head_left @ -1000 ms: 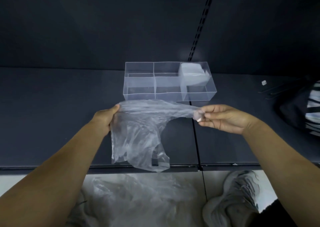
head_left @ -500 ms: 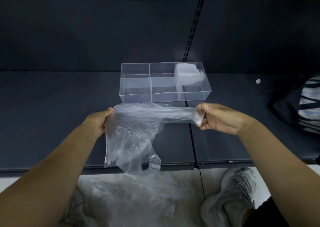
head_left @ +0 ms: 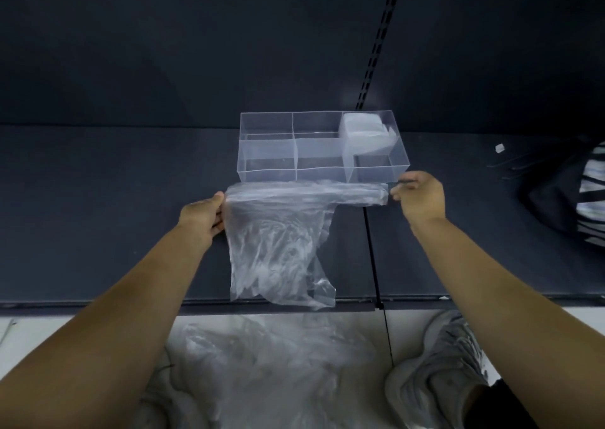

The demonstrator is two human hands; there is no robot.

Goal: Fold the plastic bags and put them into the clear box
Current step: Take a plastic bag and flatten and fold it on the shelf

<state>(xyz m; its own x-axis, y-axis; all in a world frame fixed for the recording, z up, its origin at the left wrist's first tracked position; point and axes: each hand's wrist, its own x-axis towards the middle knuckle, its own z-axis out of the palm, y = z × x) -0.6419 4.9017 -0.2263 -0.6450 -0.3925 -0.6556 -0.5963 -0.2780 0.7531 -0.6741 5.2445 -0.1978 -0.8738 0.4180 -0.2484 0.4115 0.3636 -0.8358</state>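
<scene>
A thin clear plastic bag (head_left: 278, 245) hangs stretched between my hands over the dark shelf. My left hand (head_left: 204, 214) pinches its left top corner. My right hand (head_left: 420, 196) pinches the far end of the bag's long top strip, just in front of the box's right corner. The bag's body drapes down to the shelf's front edge. Behind it stands the clear box (head_left: 266, 170), split into several compartments. Its back right compartment holds a folded bag (head_left: 365, 130).
A heap of loose clear bags (head_left: 271, 360) lies on the floor below the shelf, between grey shoes (head_left: 438, 373). A dark bag with striped cloth (head_left: 576, 196) sits at the right. A slotted upright (head_left: 376, 42) runs up the back wall.
Both hands have pulled further apart, stretching the bag's top edge taut. The bag's hanging body has moved forward so it now lies near the shelf's front edge.
</scene>
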